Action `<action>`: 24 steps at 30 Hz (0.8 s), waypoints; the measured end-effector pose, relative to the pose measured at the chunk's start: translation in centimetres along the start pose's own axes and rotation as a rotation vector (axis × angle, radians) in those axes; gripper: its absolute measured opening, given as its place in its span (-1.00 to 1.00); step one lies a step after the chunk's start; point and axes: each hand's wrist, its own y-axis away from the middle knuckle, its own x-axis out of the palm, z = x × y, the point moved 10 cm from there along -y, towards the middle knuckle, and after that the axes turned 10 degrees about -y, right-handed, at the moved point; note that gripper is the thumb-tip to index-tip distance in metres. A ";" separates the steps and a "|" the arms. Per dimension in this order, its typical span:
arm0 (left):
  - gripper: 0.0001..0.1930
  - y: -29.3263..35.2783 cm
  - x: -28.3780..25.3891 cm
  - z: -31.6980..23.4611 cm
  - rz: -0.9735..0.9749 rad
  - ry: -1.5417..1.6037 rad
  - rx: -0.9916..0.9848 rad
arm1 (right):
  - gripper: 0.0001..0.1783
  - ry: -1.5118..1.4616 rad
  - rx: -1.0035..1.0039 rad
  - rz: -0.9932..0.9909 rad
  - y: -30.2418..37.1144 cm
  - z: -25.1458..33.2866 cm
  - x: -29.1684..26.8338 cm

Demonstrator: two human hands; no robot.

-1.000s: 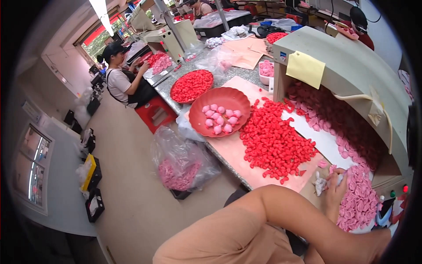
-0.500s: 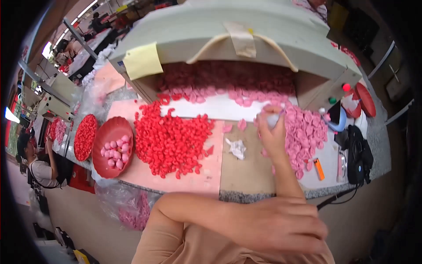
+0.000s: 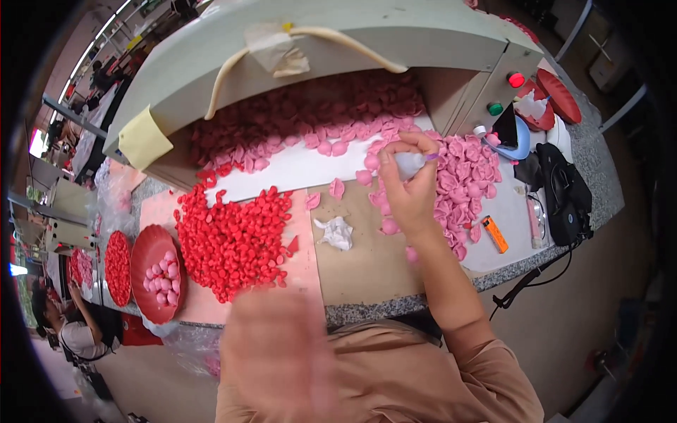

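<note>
My right hand (image 3: 411, 197) is wrapped round a small translucent squeeze bottle (image 3: 409, 166) with a purple tip. It hovers at the left edge of a heap of pink petal-like pieces (image 3: 469, 176). My left hand (image 3: 276, 345) is smeared by motion near my body, below the heap of small red pieces (image 3: 236, 243); its fingers cannot be made out. Between the two heaps lie a crumpled white tissue (image 3: 335, 233) and a few loose pink pieces (image 3: 337, 188).
A grey box-like machine (image 3: 338, 49) spans the back, with more pink pieces (image 3: 317, 113) inside its opening. Left stands a red bowl (image 3: 138, 299) of pink balls. An orange lighter (image 3: 495, 235) and a black bag (image 3: 564, 194) lie right. A person (image 3: 77, 335) sits far left.
My left hand has swung from the lower right across my body to the left. The view has turned, and my right hand still holds the bottle by the pink heap.
</note>
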 end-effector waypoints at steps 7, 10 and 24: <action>-0.56 10.4 3.1 28.0 0.257 -0.404 -0.865 | -0.70 -0.175 0.241 0.199 1.8 -2.9 4.1; -0.57 10.9 5.8 29.9 0.364 -0.420 -0.860 | -0.78 -0.151 0.536 0.557 4.9 -4.2 8.0; -0.61 14.2 2.8 24.7 -0.088 0.673 -1.426 | -0.76 0.175 0.490 0.683 5.9 -7.2 8.4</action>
